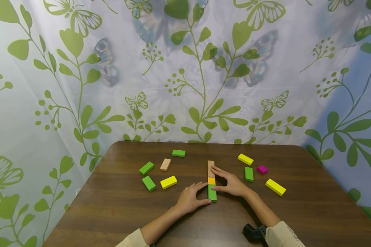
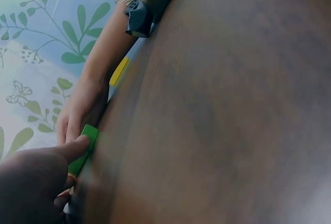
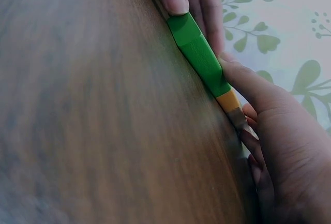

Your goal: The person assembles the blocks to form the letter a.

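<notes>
A straight row lies mid-table: a natural wood block (image 1: 211, 168) at the far end, an orange block (image 1: 211, 180) in the middle, a green block (image 1: 212, 193) nearest me. My left hand (image 1: 190, 199) holds the green block, its thumb at the near end and fingertips along the left side by the orange block. From the right, my right hand (image 1: 232, 183) touches the row, thumb on the green block's side and index finger on the wood block. In the right wrist view, the right thumb (image 3: 248, 81) presses beside the green block's orange-side end; the other fingers are partly hidden.
Left of the row lie several green blocks (image 1: 148, 183), a yellow block (image 1: 168, 182) and a natural wood block (image 1: 165, 165). To the right are two yellow blocks (image 1: 275, 187), a green block (image 1: 248, 174) and a magenta block (image 1: 262, 169). A patterned cloth (image 1: 185, 85) hangs behind the table.
</notes>
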`<state>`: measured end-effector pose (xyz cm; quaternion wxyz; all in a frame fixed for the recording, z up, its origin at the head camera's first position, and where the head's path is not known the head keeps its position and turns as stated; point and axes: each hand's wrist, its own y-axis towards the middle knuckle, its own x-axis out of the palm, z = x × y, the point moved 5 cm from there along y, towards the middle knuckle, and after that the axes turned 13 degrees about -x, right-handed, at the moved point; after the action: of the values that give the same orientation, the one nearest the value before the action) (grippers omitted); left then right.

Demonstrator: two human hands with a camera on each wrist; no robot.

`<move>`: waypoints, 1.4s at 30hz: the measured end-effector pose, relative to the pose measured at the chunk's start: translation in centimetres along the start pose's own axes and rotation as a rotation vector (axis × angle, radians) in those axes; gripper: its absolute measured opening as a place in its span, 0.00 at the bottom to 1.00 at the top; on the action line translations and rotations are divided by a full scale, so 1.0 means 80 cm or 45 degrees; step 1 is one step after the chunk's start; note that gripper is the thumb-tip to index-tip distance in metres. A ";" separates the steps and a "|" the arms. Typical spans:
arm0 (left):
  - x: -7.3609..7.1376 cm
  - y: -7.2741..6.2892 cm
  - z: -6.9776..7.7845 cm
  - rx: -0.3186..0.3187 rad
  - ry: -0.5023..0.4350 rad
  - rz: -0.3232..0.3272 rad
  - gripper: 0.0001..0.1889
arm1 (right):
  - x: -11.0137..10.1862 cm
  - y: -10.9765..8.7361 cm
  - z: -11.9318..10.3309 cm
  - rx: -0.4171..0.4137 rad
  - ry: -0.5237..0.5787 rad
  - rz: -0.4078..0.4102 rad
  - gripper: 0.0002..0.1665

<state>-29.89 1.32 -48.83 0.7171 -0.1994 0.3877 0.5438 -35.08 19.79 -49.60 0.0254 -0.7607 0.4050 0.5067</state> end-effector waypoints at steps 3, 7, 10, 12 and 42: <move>-0.007 0.005 -0.003 0.041 -0.089 0.005 0.34 | 0.001 0.000 -0.001 -0.002 0.015 -0.002 0.46; -0.025 0.016 -0.015 0.037 -0.231 0.060 0.33 | 0.003 0.000 -0.002 0.003 0.030 -0.011 0.46; -0.045 0.025 -0.026 0.014 -0.277 0.144 0.31 | 0.004 0.000 -0.001 0.011 0.024 -0.009 0.47; -0.060 0.029 -0.034 0.012 -0.272 0.218 0.30 | 0.004 0.000 -0.001 0.014 0.026 -0.003 0.47; -0.117 -0.029 -0.119 0.034 0.083 0.332 0.21 | 0.000 -0.001 0.002 0.000 0.023 -0.002 0.47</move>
<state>-31.94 -12.02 -47.82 0.6298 -0.1553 0.4406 0.6205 -35.16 19.89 -49.70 0.0221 -0.7654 0.4046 0.4999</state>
